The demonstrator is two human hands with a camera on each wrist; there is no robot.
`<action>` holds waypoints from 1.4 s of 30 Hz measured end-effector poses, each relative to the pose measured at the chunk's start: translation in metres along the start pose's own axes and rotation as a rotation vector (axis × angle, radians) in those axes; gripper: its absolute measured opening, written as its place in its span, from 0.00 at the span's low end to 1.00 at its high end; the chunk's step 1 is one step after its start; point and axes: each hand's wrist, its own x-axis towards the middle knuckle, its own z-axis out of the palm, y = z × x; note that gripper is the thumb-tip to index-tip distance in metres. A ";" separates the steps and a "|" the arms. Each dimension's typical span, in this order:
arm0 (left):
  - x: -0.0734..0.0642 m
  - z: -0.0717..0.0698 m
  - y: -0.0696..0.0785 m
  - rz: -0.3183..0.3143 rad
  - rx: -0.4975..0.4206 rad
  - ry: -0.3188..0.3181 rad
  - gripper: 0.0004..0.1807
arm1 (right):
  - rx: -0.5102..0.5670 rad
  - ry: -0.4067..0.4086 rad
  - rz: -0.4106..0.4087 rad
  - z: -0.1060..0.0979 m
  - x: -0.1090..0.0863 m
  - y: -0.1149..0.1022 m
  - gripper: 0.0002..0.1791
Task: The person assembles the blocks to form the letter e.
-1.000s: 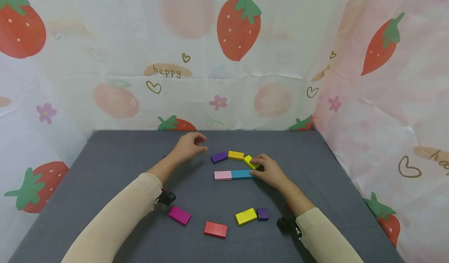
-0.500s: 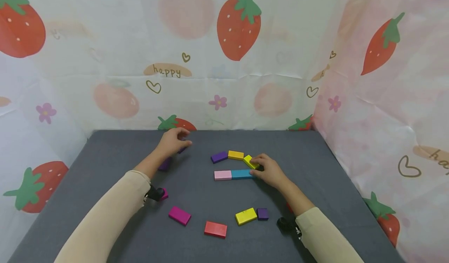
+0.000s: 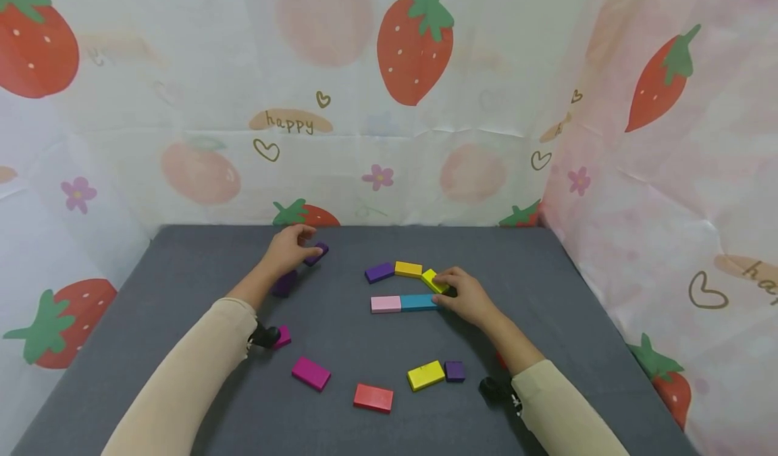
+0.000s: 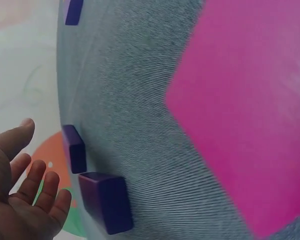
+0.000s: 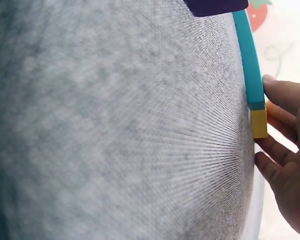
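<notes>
My left hand (image 3: pixel 288 250), fingers loosely spread and holding nothing, hovers by a small purple block (image 3: pixel 317 254) at the back left. In the left wrist view its palm (image 4: pixel 27 200) looks apart from that block (image 4: pixel 74 149) and a second purple one (image 4: pixel 106 202). My right hand (image 3: pixel 467 295) is at a yellow block (image 3: pixel 434 281), index finger bent over its right end. The thumb lies near the blue block (image 3: pixel 418 302), whose right end it hides. In the right wrist view, the fingers (image 5: pixel 274 167) curl beside a yellow end (image 5: pixel 259 124) and the teal-blue block (image 5: pixel 249 60).
A pink block (image 3: pixel 385 305) adjoins the blue one; an orange-yellow block (image 3: pixel 408 269) and a purple block (image 3: pixel 379 272) continue the curve behind. Nearer lie magenta (image 3: pixel 311 373), red (image 3: pixel 373 398), yellow (image 3: pixel 426 375) and purple (image 3: pixel 454 371) blocks. A patterned curtain (image 3: pixel 413 172) borders the grey table (image 3: pixel 352 348).
My left hand has moved left, away from the middle, uncovering the small purple block, the second purple block and another magenta block. The right hand and its blocks look unmoved.
</notes>
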 end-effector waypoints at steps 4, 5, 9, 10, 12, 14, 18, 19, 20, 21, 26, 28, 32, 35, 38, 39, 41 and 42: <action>-0.001 0.002 -0.004 -0.006 -0.003 -0.009 0.33 | 0.000 0.000 0.002 0.000 0.000 0.000 0.24; -0.001 0.003 -0.005 -0.008 -0.005 -0.012 0.33 | -0.001 0.000 0.003 0.000 0.000 -0.001 0.24; -0.001 0.005 -0.010 -0.013 0.000 -0.016 0.34 | -0.003 -0.002 0.007 -0.001 0.000 -0.002 0.24; -0.001 0.006 -0.011 -0.013 0.001 -0.016 0.34 | -0.003 -0.004 0.009 -0.001 0.000 -0.002 0.24; -0.001 0.006 -0.013 -0.013 -0.001 -0.016 0.34 | -0.003 -0.006 0.010 -0.001 -0.001 -0.003 0.25; -0.001 0.006 -0.014 -0.010 -0.003 -0.017 0.35 | -0.004 -0.007 0.011 -0.001 -0.001 -0.003 0.25; -0.002 0.007 -0.014 -0.010 0.001 -0.023 0.36 | 0.002 -0.004 0.010 -0.002 -0.001 -0.003 0.24; -0.001 0.008 -0.014 -0.012 0.005 -0.028 0.36 | 0.001 -0.002 0.008 -0.002 -0.001 -0.003 0.24; -0.001 0.008 -0.014 -0.015 0.012 -0.031 0.36 | 0.002 -0.001 0.009 -0.002 -0.001 -0.003 0.24; -0.001 0.009 -0.014 -0.014 0.022 -0.034 0.36 | 0.002 0.000 0.009 -0.002 -0.001 -0.004 0.24; -0.001 0.011 -0.014 -0.024 0.048 -0.044 0.35 | -0.004 0.002 0.002 -0.002 -0.002 -0.003 0.24; -0.002 0.011 -0.013 -0.032 0.048 -0.043 0.34 | -0.007 0.003 0.002 -0.002 -0.002 -0.003 0.24; -0.001 0.011 -0.012 -0.045 0.055 -0.041 0.33 | 0.003 0.003 0.018 -0.002 -0.002 -0.004 0.24; 0.000 0.010 -0.012 -0.050 0.066 -0.036 0.32 | 0.003 0.004 0.020 -0.002 -0.002 -0.004 0.24; 0.000 0.010 -0.011 -0.054 0.081 -0.032 0.31 | 0.000 0.005 0.016 -0.002 -0.002 -0.004 0.24; 0.001 0.010 -0.011 -0.058 0.082 -0.032 0.31 | 0.000 0.004 0.015 -0.002 -0.002 -0.004 0.24; 0.001 0.010 -0.010 -0.061 0.090 -0.034 0.30 | 0.001 0.002 0.014 -0.002 -0.002 -0.004 0.25; 0.002 0.010 -0.010 -0.065 0.092 -0.035 0.30 | 0.002 0.001 0.014 -0.002 -0.002 -0.004 0.25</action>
